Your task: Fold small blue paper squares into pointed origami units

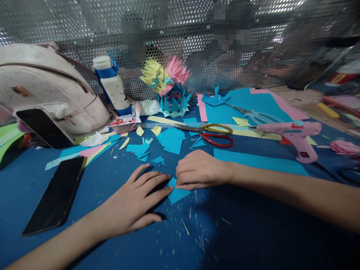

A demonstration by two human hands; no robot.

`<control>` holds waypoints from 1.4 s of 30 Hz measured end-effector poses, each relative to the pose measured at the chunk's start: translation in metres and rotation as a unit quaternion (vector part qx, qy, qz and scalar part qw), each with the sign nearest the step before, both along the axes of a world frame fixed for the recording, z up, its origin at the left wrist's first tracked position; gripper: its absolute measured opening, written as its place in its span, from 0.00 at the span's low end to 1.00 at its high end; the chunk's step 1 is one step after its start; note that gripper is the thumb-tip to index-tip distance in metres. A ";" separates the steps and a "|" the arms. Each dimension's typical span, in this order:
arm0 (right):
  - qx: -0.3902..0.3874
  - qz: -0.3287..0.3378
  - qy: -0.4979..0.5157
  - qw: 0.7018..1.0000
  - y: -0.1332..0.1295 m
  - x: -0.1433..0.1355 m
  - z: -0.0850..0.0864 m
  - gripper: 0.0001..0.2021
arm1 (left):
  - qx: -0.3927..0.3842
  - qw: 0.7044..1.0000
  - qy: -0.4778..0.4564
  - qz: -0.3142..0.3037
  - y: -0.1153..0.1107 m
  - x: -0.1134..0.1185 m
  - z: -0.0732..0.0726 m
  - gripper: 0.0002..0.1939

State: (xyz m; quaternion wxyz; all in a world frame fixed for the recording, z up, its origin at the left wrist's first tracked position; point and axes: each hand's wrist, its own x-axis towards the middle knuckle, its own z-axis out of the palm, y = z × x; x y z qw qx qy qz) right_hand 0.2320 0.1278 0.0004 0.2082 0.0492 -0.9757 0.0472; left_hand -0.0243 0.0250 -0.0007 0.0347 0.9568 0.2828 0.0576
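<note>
A small piece of blue paper [179, 195] lies flat on the dark blue table, partly covered by both hands. My left hand [144, 198] rests with fingers spread, its fingertips touching the paper's left edge. My right hand [197, 169] is closed, knuckles up, pressed down on the paper's upper right part; its fingertips are curled out of sight. Just beyond the hands lie small blue paper pieces [171, 139] and a folded blue scrap [159, 160]. Scissors with one yellow and one red handle [216, 135] lie behind my right hand.
A pink glue gun [298, 133] and a blue paper strip [258, 161] lie at right. Blue-handled pliers [257, 116] rest by blue sheets [247, 101]. Folded paper flowers [174, 86], a bottle [112, 82], a backpack [50, 82] and two phones [56, 197] stand or lie behind and left.
</note>
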 end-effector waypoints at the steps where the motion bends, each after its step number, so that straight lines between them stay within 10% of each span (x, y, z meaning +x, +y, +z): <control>1: -0.002 -0.001 0.000 1.000 0.000 0.000 0.000 0.15 | -0.002 1.000 -0.001 -0.002 0.000 0.000 0.000 0.30; 24: -0.054 -0.008 -0.009 0.998 0.002 -0.002 -0.002 0.18 | -0.009 1.000 0.009 -0.004 0.000 0.004 0.000 0.33; 42: -0.080 -0.158 -0.057 0.983 -0.012 -0.006 0.004 0.20 | 0.028 0.999 -0.003 0.017 -0.002 0.005 0.000 0.35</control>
